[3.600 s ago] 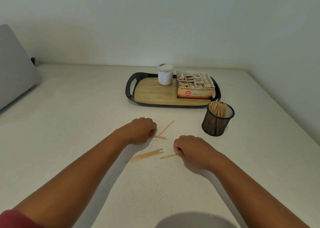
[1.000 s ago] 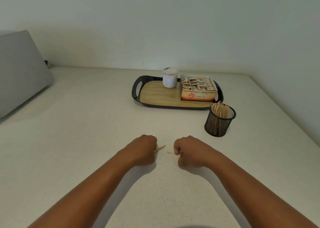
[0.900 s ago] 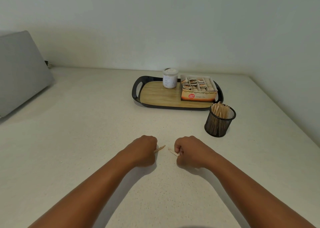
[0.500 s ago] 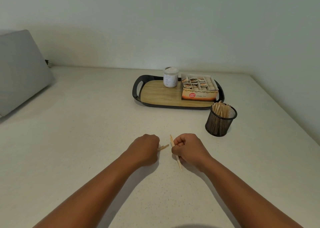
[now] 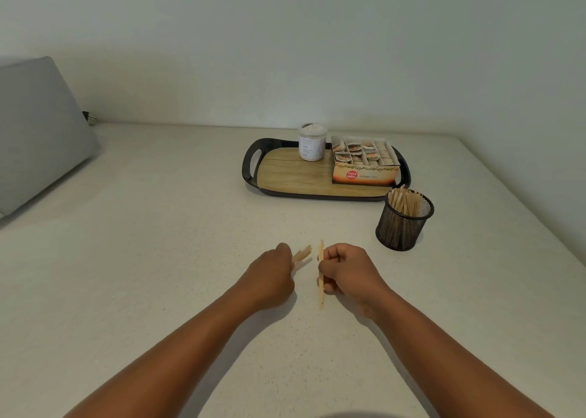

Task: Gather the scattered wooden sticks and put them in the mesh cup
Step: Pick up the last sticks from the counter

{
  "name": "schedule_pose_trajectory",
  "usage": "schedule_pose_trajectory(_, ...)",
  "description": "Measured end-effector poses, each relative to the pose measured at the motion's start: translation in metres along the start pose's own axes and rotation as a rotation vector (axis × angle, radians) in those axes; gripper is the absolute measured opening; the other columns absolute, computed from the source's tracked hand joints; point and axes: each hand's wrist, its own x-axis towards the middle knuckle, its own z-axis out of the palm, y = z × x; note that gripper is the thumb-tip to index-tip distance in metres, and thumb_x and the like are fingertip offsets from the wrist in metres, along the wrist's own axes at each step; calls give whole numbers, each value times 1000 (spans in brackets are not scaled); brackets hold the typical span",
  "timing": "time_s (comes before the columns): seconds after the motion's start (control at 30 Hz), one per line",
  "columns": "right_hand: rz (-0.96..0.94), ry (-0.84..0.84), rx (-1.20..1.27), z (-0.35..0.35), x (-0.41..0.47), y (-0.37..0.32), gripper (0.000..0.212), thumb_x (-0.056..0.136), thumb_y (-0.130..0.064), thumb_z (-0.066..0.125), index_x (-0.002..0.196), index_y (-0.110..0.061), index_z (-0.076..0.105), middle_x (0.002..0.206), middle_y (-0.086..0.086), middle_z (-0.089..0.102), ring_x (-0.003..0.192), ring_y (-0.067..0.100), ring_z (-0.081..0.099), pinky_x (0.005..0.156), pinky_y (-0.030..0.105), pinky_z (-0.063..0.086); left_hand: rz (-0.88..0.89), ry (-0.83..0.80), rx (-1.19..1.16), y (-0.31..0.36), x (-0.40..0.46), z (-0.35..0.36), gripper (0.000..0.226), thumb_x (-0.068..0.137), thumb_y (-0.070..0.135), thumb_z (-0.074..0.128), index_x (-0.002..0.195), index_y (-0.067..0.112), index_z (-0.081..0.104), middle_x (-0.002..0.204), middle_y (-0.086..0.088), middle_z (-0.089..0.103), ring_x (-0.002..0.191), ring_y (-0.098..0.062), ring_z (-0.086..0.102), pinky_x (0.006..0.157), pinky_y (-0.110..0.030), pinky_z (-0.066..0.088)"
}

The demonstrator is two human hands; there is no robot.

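Note:
My left hand (image 5: 271, 276) is closed on a small bundle of wooden sticks (image 5: 302, 254), whose tips poke out to the right. A hand's width away, my right hand (image 5: 347, 270) grips a single wooden stick (image 5: 321, 292) held nearly upright, its ends showing above and below the fist. The black mesh cup (image 5: 402, 224) stands to the right and farther back, holding several wooden sticks. No loose sticks lie on the white counter (image 5: 158, 259) between my hands.
A black tray with a wooden base (image 5: 291, 176) sits at the back, carrying a white jar (image 5: 311, 142) and an open tea box (image 5: 364, 163). A grey laptop lid (image 5: 35, 132) leans at the far left. The wall runs close on the right.
The sticks that lay on the counter are gone from it and are in my fists. My right hand has turned its stick upright; both hands have shifted slightly away from me.

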Motion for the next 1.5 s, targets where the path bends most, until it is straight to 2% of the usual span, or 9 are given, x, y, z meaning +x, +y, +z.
schedule_pose_trajectory(0.13,-16,-52,165,7,-6,-1,12,92,5,64,96,-2,73,72,14,69,58,21,58,61,35,52,-69,120,-498,10,6,2,12,103,16,51,94,20,58,88,1,64,77,-12,58,65,-24,46)
schedule_pose_trajectory(0.23,-66,-6,219,10,-10,-4,12,93,-1,69,96,-9,76,73,11,72,58,17,59,60,31,54,-65,188,-765,17,5,3,14,98,13,63,88,22,69,76,6,70,65,-3,62,58,-18,49)
schedule_pose_trajectory(0.33,-81,65,236,8,-11,-6,10,92,-5,73,97,-13,78,77,10,76,60,15,61,60,31,53,-74,172,-915,20,5,1,12,93,14,72,89,25,77,79,9,78,70,-1,71,59,-12,53)
schedule_pose_trajectory(0.63,-259,80,180,9,-15,-10,26,97,0,66,96,-22,81,82,0,79,66,5,72,64,16,56,-174,45,-1258,22,9,0,6,90,9,74,92,11,80,87,-15,79,69,-20,73,65,-30,58)
schedule_pose_trajectory(0.93,-646,247,-352,11,-17,-7,26,97,-1,66,117,-14,77,97,2,70,92,11,66,79,23,56,-21,184,-1203,33,11,12,29,100,8,61,107,32,74,96,6,81,92,-12,77,76,-21,60)
schedule_pose_trajectory(1.17,-792,317,-346,6,-16,-23,29,96,-12,59,120,-15,73,107,-5,67,96,5,64,79,13,50,163,364,-960,31,13,24,27,103,5,53,114,18,73,100,4,77,97,-16,73,87,-33,61)
schedule_pose_trajectory(1.3,-893,211,-509,0,-13,-36,35,104,-14,55,138,-14,63,127,-6,64,115,5,60,95,16,50,257,418,-998,34,10,34,34,104,1,49,117,20,73,108,4,76,107,-22,70,92,-32,58)
schedule_pose_trajectory(1.4,-919,143,-662,-1,-11,-35,31,103,-9,57,132,-9,69,122,5,72,111,15,65,98,27,53,229,397,-970,31,11,39,33,102,-4,45,104,17,70,97,3,74,96,-20,70,83,-27,57)
schedule_pose_trajectory(1.5,-937,152,-734,-3,-10,-34,24,99,-3,60,118,-6,75,109,8,76,99,19,69,89,17,49,220,297,-889,26,12,37,31,104,1,46,100,21,69,95,6,73,93,-19,69,82,-32,59)
